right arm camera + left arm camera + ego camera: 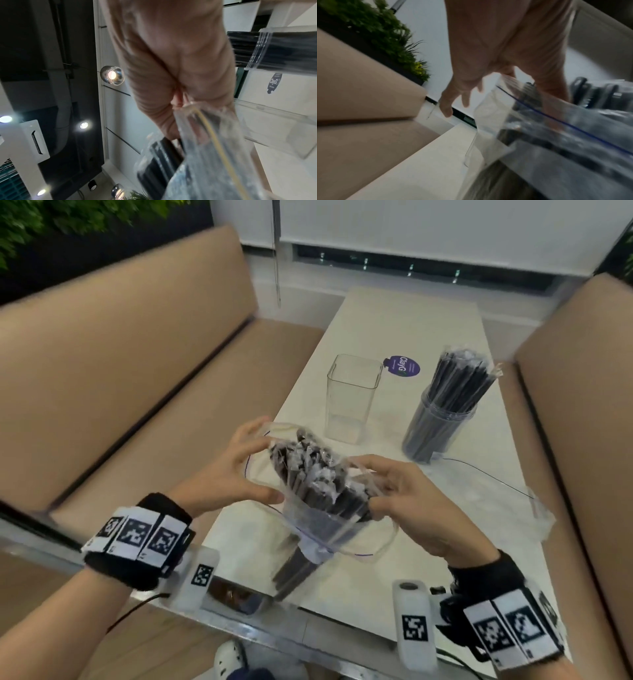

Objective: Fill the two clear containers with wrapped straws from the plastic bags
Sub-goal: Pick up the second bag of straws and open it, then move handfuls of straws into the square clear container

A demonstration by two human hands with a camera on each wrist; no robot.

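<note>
Both hands [226, 470] [414, 501] grip the straw bag [325, 508]; only head view shows the empty square container [349, 398].

The wrapped straws [310, 474] are black inside clear, whitish film, and the plastic bag [329, 529] around them is clear with a thin blue line along its mouth; in the right wrist view a yellow line also runs along the bag [211, 136]. The square container [349, 402] is colourless and see-through. The round container [438, 422] is clear too, but looks dark from the black straws packed in it. The table [462, 535] is creamy white with faint marbling, and a round purple sticker [404, 365] with white lettering lies on it. The benches [130, 364] are plain tan. Both wristbands [144, 539] are black and carry white tags with black square-code patterns. The foliage [373, 27] is green with a touch of yellow.
</note>
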